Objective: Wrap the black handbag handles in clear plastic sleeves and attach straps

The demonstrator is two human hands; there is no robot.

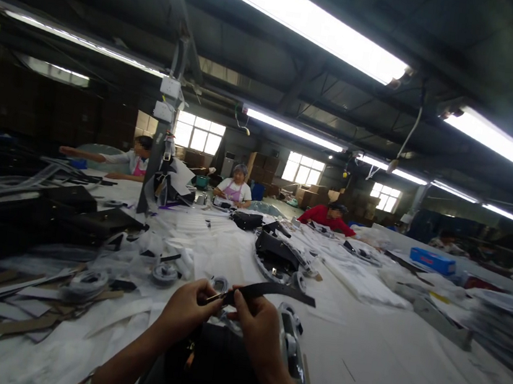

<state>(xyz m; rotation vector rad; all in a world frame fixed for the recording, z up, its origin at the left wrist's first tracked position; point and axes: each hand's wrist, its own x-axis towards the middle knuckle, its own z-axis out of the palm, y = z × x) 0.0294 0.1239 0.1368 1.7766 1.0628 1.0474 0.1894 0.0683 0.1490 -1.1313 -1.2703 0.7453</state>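
Note:
My right hand pinches a black strap between thumb and fingers, and the strap's free end sticks out to the right. Close beside it, my left hand is closed at the strap's other end. A thin, shiny metal piece shows at those fingertips; its exact kind is too small to tell. Below both hands stands a black bag, partly covered by my wrists. Clear plastic wrapping lies around the top of the bag, just under my fingers.
Black bags and cardboard strips are piled at left. Another black bag lies ahead on the white table. Several co-workers sit at the far side. A blue box stands at right; a post rises at left.

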